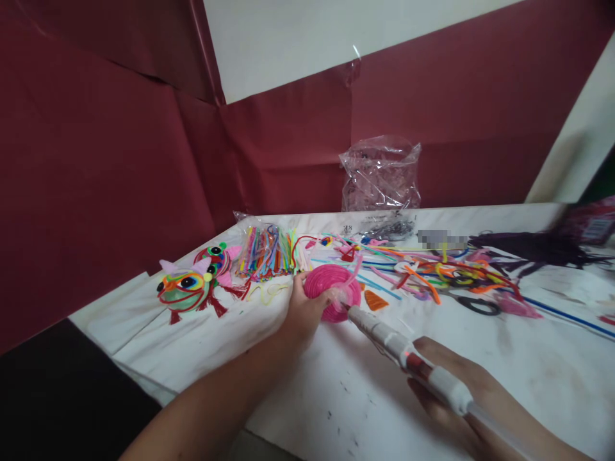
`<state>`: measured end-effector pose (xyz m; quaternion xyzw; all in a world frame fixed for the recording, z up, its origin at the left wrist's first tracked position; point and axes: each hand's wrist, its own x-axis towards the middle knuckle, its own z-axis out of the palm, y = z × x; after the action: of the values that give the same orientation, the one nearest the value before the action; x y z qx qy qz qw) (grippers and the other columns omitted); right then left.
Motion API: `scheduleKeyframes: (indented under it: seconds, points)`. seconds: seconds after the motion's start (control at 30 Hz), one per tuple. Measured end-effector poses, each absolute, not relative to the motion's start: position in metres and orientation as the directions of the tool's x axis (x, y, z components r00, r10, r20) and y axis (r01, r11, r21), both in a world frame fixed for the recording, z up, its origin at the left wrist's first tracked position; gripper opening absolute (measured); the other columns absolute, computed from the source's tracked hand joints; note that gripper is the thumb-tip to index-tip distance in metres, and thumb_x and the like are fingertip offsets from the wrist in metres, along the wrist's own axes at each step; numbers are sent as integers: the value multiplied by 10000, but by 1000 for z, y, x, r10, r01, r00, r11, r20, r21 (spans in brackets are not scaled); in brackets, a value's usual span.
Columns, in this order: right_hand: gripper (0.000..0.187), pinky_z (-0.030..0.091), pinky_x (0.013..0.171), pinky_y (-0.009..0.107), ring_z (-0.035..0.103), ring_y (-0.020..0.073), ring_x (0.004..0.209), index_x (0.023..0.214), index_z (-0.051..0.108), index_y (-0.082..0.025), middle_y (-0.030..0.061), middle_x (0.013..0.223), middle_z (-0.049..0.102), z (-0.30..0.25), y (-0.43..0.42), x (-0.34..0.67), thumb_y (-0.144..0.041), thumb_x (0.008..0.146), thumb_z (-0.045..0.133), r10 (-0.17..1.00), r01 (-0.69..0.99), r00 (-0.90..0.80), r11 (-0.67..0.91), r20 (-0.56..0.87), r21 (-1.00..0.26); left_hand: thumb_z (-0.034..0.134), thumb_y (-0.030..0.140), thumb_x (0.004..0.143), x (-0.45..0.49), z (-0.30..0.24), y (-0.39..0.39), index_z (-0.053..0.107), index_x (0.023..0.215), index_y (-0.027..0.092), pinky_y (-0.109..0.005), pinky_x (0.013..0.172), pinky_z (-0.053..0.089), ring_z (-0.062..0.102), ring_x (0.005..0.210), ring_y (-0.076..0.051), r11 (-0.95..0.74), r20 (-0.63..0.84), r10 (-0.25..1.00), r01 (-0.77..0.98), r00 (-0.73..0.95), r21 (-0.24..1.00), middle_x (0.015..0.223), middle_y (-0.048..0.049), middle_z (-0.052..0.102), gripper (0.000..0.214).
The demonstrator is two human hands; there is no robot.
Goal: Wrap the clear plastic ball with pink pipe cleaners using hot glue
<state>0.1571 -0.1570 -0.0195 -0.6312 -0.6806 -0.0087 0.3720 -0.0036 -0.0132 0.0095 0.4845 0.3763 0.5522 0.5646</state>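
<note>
My left hand [303, 312] grips a round pink shape wound from pipe cleaner [331, 289] and holds it on the white table [336, 397]. A light pink pipe cleaner end [346, 282] sticks up from it. My right hand [461, 390] is wrapped round a white glue gun [408, 351]. The gun's tip touches the pink shape at its lower right side.
Two finished multicoloured pipe-cleaner figures [189, 285] lie at the left. A pack of coloured pipe cleaners [266, 251], loose coloured pieces [432, 269], black scissors [478, 305] and a clear plastic bag [382, 174] lie behind. Dark red paper covers the wall [96, 160].
</note>
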Motion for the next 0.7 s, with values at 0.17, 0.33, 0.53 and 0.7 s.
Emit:
scheduleKeyframes:
  seconds: [0.17, 0.33, 0.53, 0.7]
  points:
    - [145, 480, 545, 256, 674, 185, 632, 685, 552, -261, 12, 745, 674, -11, -156, 158, -124, 725, 531, 921, 910, 86, 82, 380, -406, 820, 259, 526, -3, 10, -14, 505, 1080, 194, -276, 659, 503, 617, 710, -158, -60, 97, 986, -253, 134, 966, 858, -25, 660, 640]
    - [205, 470, 554, 258, 645, 180, 593, 641, 532, -256, 19, 654, 622, 10, -166, 155, -73, 724, 493, 932, 915, -5, 151, 363, -374, 793, 245, 537, -3, 7, -10, 513, 1071, 201, -275, 677, 493, 619, 736, -158, -73, 102, 989, -249, 103, 966, 872, -20, 647, 604]
    - [216, 469, 562, 248, 629, 169, 589, 622, 520, -255, 14, 641, 592, 22, -165, 152, -67, 720, 481, 949, 916, 1, 126, 316, -380, 805, 251, 527, -3, 9, -12, 512, 1074, 191, -287, 680, 499, 619, 733, -163, -63, 95, 987, -233, 130, 970, 879, -32, 652, 623]
    - [220, 450, 484, 241, 598, 164, 503, 520, 461, -248, -6, 572, 570, 5, -150, 161, -82, 611, 572, 984, 919, -18, 86, 177, -385, 819, 262, 515, -3, 9, -13, 515, 1078, 192, -296, 689, 507, 626, 739, -170, -51, 86, 986, -232, 143, 971, 888, -36, 650, 644]
